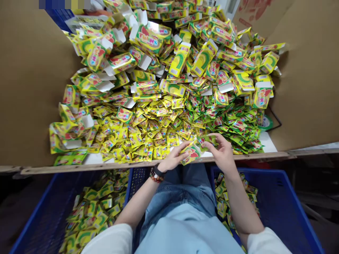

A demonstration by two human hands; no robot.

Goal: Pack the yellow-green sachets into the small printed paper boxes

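Note:
Near the front edge of the table, my left hand (pixel 174 157) grips a small yellow box (pixel 191 153) with a red fruit picture, tilted, its opening towards the right. My right hand (pixel 221 151) pinches green packets (pixel 206 140) at the box's upper right end. Just beyond my hands lies a heap of yellow packets (pixel 156 123), and to its right a heap of green packets (pixel 238 123). Behind both, many yellow boxes (pixel 148 38) are piled up, several with open white flaps.
A wooden edge (pixel 127 164) runs in front of the heaps. Cardboard walls (pixel 307 77) stand on both sides. Below are blue crates (pixel 286 204) with filled boxes (pixel 95 211) at left and right. A green tape roll (pixel 265 122) lies by the right wall.

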